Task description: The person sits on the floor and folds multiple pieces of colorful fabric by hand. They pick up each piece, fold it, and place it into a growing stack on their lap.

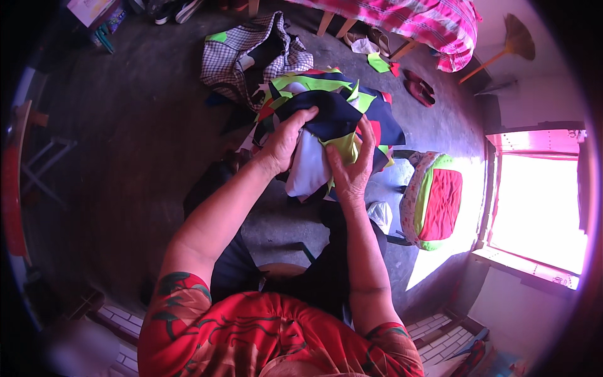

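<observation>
A heap of cloth scraps (392, 129) in dark navy, lime green, red and white lies in front of my knees. My left hand (286, 141) grips a dark navy cloth piece (333, 113) by its left edge, thumb on top and the other fingers hidden beneath. On the opposite side my right hand (353, 166) pinches a yellow-green cloth piece (342, 149), which meets the navy one. Between my hands a white cloth piece (309, 166) hangs down over the near side of the heap.
A checked cloth (223, 63) lies beyond the heap. At the right stands a seat with a red and green cover (440, 204), near a bright window (537, 213). Dark red shoes (419, 88) and small scraps (378, 62) lie on the floor by a pink-draped bed (414, 19).
</observation>
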`<control>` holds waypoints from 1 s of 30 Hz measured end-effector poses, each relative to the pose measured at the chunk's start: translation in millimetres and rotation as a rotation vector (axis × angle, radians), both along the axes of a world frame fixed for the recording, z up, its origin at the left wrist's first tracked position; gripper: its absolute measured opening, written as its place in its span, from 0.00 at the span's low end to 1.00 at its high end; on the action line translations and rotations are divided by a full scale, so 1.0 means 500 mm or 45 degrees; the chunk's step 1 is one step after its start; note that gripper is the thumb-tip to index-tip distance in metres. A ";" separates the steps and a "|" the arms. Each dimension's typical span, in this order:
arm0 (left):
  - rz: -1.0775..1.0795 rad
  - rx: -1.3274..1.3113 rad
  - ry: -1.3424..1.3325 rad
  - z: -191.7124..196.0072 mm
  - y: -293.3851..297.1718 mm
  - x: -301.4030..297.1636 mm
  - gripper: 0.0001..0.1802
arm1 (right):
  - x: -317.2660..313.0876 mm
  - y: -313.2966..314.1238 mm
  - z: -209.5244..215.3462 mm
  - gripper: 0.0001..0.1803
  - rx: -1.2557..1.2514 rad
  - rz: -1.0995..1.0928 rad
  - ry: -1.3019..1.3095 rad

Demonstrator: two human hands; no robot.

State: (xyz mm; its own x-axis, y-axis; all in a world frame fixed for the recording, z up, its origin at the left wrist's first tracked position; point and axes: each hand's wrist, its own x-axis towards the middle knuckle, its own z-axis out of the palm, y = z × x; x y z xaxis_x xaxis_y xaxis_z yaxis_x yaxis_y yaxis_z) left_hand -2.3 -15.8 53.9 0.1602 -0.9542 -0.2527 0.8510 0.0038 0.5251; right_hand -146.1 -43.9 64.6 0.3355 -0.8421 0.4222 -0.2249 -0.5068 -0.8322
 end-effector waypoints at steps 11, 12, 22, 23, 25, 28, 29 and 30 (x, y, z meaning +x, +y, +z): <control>-0.316 -0.134 -0.433 0.005 0.011 -0.013 0.35 | -0.022 -0.029 -0.014 0.23 0.207 -0.124 0.127; -0.319 -0.112 -0.464 0.002 0.012 -0.014 0.34 | -0.024 -0.033 -0.021 0.21 0.217 -0.110 0.103; -0.215 -0.075 -0.551 -0.001 0.010 -0.017 0.34 | -0.021 -0.041 -0.046 0.10 0.541 -0.013 -0.327; -0.202 -0.097 -0.554 0.000 0.010 -0.018 0.33 | -0.016 -0.037 -0.054 0.10 0.492 -0.022 -0.292; -0.175 -0.072 -0.470 -0.011 0.005 -0.017 0.31 | -0.012 -0.034 -0.070 0.10 0.430 -0.066 -0.151; -0.058 -0.018 -0.407 -0.032 -0.004 -0.012 0.28 | 0.006 -0.020 -0.058 0.10 0.496 0.020 -0.215; -0.008 -0.002 -0.395 -0.033 -0.007 -0.010 0.26 | 0.006 -0.023 -0.056 0.13 0.387 0.035 -0.145; -0.001 0.054 -0.306 -0.034 -0.008 -0.007 0.25 | 0.003 -0.026 -0.050 0.14 0.387 0.086 -0.130</control>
State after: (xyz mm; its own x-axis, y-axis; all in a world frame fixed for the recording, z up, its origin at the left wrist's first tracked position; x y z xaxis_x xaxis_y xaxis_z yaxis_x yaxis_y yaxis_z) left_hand -5.8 -19.8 36.7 0.2199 -0.9436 -0.2475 0.7014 -0.0234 0.7124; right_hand -144.5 -57.1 39.6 0.3639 -0.9121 0.1889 -0.1066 -0.2423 -0.9643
